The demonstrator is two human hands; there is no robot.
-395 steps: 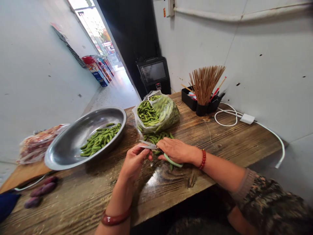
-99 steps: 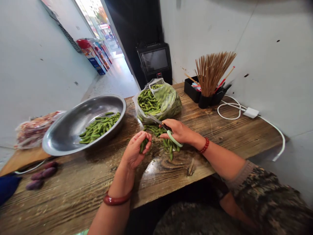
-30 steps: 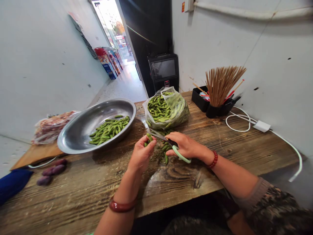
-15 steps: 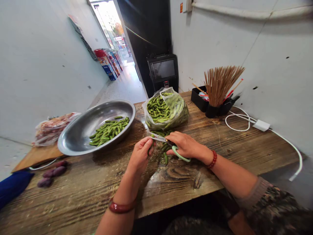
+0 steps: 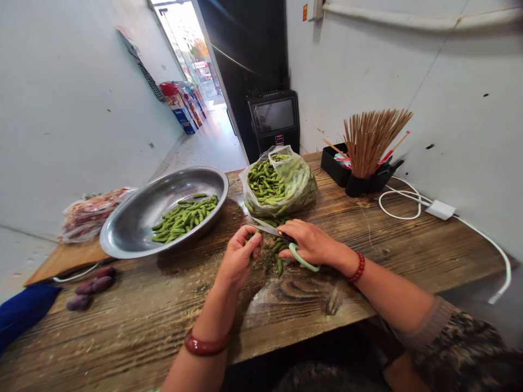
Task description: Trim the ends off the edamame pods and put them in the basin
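Observation:
My right hand (image 5: 307, 243) is closed around the pale green handles of scissors (image 5: 302, 258), whose blades point left and stand apart. At the blade tips, my left hand (image 5: 241, 251) pinches a green edamame pod, mostly hidden by the fingers. Loose pods (image 5: 279, 251) lie on the wood beneath and beside the scissors. Just behind them sits a clear plastic bag (image 5: 304, 190) full of pods. To the left, a wide steel basin (image 5: 131, 220) has a heap of pods (image 5: 186, 219) on its right side.
Purple round vegetables (image 5: 92, 286) lie at the left of the wooden table (image 5: 171, 305), near a blue cloth (image 5: 26, 316). A bag of reddish food (image 5: 92, 215) rests behind on a board. Skewers (image 5: 371, 144) stand in a black holder at right, beside a white cable (image 5: 441, 209).
My left hand has turned slightly and its fingers have shifted around the pod by the blades. The right hand keeps hold of the scissors. The whole view has slid a little.

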